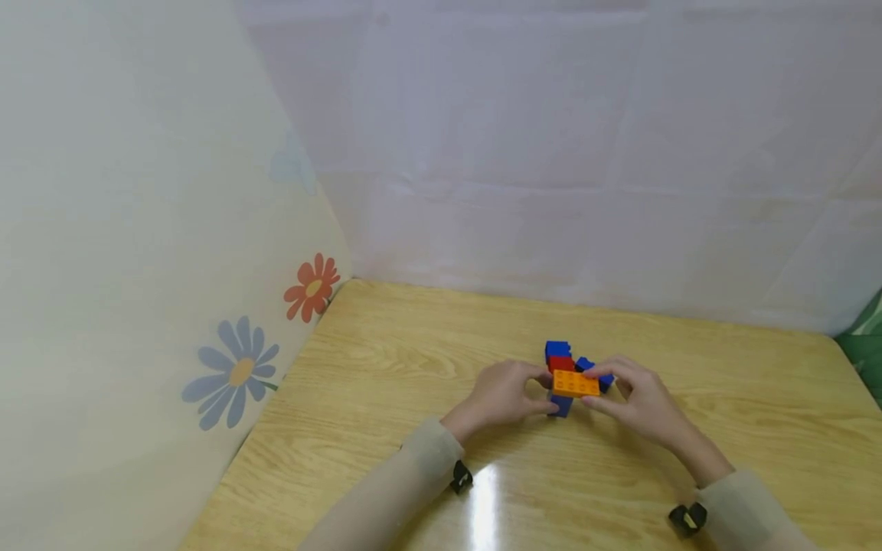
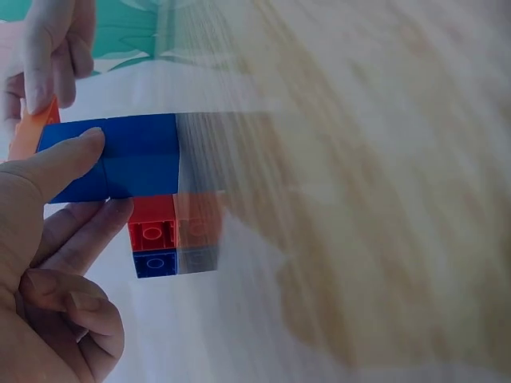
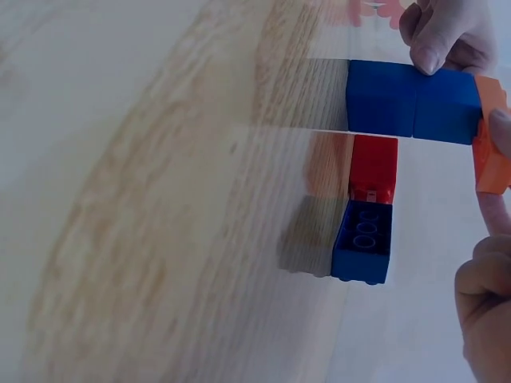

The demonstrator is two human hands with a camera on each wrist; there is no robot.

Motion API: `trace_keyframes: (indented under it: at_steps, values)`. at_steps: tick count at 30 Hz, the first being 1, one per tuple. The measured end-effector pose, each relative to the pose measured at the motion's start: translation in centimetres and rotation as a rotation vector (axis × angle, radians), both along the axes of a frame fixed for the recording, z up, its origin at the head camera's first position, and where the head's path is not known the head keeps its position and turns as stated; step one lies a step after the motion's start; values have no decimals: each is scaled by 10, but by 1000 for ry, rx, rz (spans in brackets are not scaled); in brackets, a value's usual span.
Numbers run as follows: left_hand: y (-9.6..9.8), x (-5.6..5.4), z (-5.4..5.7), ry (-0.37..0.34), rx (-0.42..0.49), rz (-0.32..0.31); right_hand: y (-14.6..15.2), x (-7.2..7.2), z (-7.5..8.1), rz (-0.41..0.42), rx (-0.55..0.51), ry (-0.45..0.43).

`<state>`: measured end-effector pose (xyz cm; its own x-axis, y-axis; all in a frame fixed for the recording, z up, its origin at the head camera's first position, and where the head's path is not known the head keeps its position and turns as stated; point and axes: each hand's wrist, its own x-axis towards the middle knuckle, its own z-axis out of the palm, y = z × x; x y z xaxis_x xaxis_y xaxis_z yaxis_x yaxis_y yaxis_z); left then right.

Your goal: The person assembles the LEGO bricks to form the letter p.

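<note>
Grips the stacked blue pair (image 3: 413, 102) on the table (image 1: 386, 344) in the left hand (image 1: 501, 394), pinches the orange brick (image 1: 576, 383) against its top in the right hand (image 1: 639, 402). Perhaps needs pressing home, with the red brick (image 3: 374, 166) unstacked nearby.

The top brick (image 1: 576, 383) is orange, the stack (image 2: 142, 157) under it blue, and the bricks behind (image 1: 561, 363) are red and blue. Yellow-tan wood grain patterns the counter (image 1: 393, 352), and the sleeves (image 1: 430, 451) are beige. The off-white wall (image 1: 103, 153) bears a grey-blue flower (image 1: 241, 373) with an orange-yellow centre, a red-orange flower (image 1: 313, 288) with a yellow centre and a faint pale-blue motif (image 1: 292, 164).
</note>
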<state>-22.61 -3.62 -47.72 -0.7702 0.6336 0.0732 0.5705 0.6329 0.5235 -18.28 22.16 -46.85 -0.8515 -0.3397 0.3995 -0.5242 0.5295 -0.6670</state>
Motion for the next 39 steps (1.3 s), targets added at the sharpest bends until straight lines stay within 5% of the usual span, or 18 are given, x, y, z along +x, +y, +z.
trace_keyframes:
  at_steps: [17, 22, 30, 39]
  values:
    - [2, 2, 4, 6, 46, 23, 9, 0, 2, -3, -100, -104]
    - [4, 1, 5, -6, 43, 24, 18, -13, 3, -40, -124, -155]
    - [3, 2, 7, -7, 50, 21, 15, -41, 11, -132, 5, -222]
    - [3, 1, 5, 1, 68, 15, 10, -65, 5, -109, 70, -311]
